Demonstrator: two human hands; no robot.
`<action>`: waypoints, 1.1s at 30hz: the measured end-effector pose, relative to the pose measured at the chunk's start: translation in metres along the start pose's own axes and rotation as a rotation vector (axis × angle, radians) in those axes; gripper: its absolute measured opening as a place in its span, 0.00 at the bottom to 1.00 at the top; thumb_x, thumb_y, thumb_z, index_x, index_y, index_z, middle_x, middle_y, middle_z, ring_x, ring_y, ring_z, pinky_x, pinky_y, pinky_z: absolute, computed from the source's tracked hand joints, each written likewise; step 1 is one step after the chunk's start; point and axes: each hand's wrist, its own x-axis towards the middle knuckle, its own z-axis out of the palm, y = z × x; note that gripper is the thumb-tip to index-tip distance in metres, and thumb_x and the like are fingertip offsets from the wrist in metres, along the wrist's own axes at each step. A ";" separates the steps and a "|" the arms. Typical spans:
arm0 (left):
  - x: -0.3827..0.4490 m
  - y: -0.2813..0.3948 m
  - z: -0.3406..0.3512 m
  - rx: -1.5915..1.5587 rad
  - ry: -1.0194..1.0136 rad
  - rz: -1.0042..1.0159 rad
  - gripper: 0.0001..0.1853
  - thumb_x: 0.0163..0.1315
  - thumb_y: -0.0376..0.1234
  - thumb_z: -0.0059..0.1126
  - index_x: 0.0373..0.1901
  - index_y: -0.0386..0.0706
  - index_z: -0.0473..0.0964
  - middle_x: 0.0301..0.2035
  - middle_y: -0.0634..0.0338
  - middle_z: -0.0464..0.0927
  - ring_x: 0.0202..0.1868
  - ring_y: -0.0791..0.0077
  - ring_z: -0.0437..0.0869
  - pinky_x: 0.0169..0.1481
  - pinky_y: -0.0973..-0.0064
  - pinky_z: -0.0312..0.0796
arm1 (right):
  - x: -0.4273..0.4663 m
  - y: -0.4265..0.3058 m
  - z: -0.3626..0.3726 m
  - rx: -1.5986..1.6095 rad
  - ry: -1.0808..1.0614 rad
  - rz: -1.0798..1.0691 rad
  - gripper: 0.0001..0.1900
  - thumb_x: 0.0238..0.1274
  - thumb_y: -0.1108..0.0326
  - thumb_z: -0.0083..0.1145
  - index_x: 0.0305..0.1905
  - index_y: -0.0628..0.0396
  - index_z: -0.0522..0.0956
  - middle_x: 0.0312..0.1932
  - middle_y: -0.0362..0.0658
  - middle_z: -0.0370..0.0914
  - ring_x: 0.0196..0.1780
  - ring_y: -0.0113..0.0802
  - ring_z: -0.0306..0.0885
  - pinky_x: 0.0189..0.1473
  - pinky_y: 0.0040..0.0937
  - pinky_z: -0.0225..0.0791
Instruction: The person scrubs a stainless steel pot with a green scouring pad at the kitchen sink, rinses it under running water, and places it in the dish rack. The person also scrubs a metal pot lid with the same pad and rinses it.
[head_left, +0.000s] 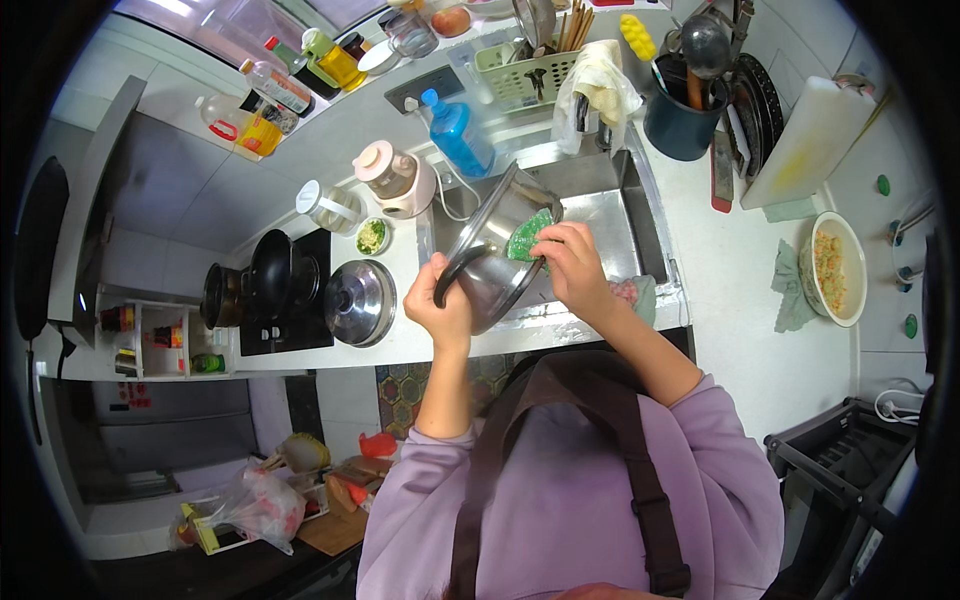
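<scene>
A stainless steel pot (491, 289) is tilted on its side over the front left of the sink (600, 217). My left hand (439, 304) grips the pot by its black loop handle (459, 271). In my right hand (574, 266) is a green scouring pad (529, 236), held at the pot's rim on the side nearer the basin. Part of the pad is hidden behind my fingers. Below my right wrist, a cloth (641, 296) hangs over the sink's front edge.
Left of the sink are a glass-topped lid (360, 302), a small bowl of chopped greens (371, 236) and a pink kettle-like appliance (394, 176). Behind stands a blue pump bottle (459, 139). A utensil holder (684, 120), cutting board (810, 142) and food bowl (855, 274) occupy the right counter.
</scene>
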 end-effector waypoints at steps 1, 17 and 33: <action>0.000 -0.001 0.000 -0.007 -0.006 -0.008 0.19 0.70 0.33 0.50 0.20 0.32 0.72 0.15 0.68 0.65 0.20 0.85 0.61 0.24 0.80 0.53 | -0.002 0.001 0.001 0.020 -0.002 0.119 0.14 0.44 0.79 0.54 0.41 0.56 0.77 0.44 0.44 0.74 0.50 0.45 0.71 0.54 0.41 0.67; 0.004 -0.007 0.002 0.005 -0.051 -0.047 0.21 0.72 0.35 0.48 0.20 0.32 0.74 0.14 0.66 0.70 0.18 0.84 0.66 0.23 0.81 0.56 | -0.002 0.000 -0.003 -0.047 -0.120 -0.212 0.13 0.45 0.79 0.54 0.40 0.57 0.77 0.44 0.45 0.75 0.50 0.46 0.72 0.53 0.38 0.68; 0.008 0.009 0.010 -0.087 -0.042 -0.153 0.13 0.68 0.33 0.53 0.28 0.34 0.79 0.17 0.65 0.73 0.22 0.83 0.69 0.27 0.79 0.62 | 0.020 0.001 -0.002 -0.058 -0.059 0.124 0.18 0.54 0.59 0.58 0.50 0.50 0.78 0.58 0.44 0.72 0.63 0.46 0.66 0.63 0.51 0.55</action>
